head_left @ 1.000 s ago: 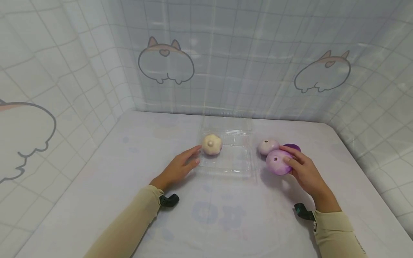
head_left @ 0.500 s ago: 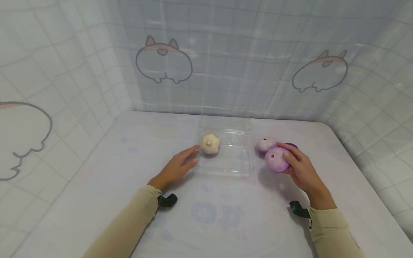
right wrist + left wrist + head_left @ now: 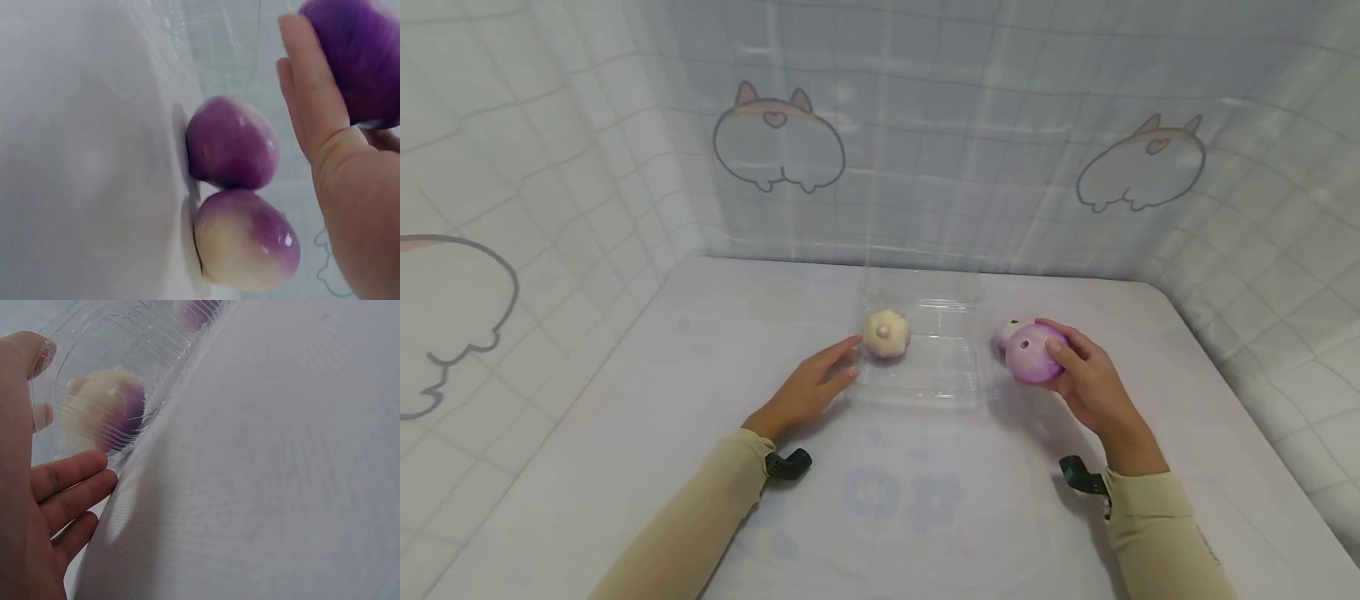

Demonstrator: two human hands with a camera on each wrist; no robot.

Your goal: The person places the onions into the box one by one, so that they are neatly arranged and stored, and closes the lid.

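My right hand [image 3: 1088, 379] grips a purple onion-like vegetable [image 3: 1032, 354], shiny and with a small hole in its end, raised above the table. In the right wrist view, the fingers lie along its dark purple side [image 3: 359, 59]. Below it, a purple vegetable [image 3: 231, 142] and a purple-and-cream one [image 3: 247, 240] rest close together on the table. My left hand [image 3: 805, 387] is at the left edge of a clear plastic container [image 3: 943, 375], its fingers fairly straight against the wall. Inside at the left sits a cream-and-purple vegetable [image 3: 886, 333] with a small nub.
The container's clear lid [image 3: 921, 285] stands open toward the back wall. A pale printed cloth [image 3: 880, 533] covers the table. Tiled-pattern sheets [image 3: 962, 150] with cartoon drawings enclose the back and sides.
My right hand has lifted the purple onion-like vegetable slightly left and away from me, now covering most of those behind it. The left hand has stayed at the container's edge.
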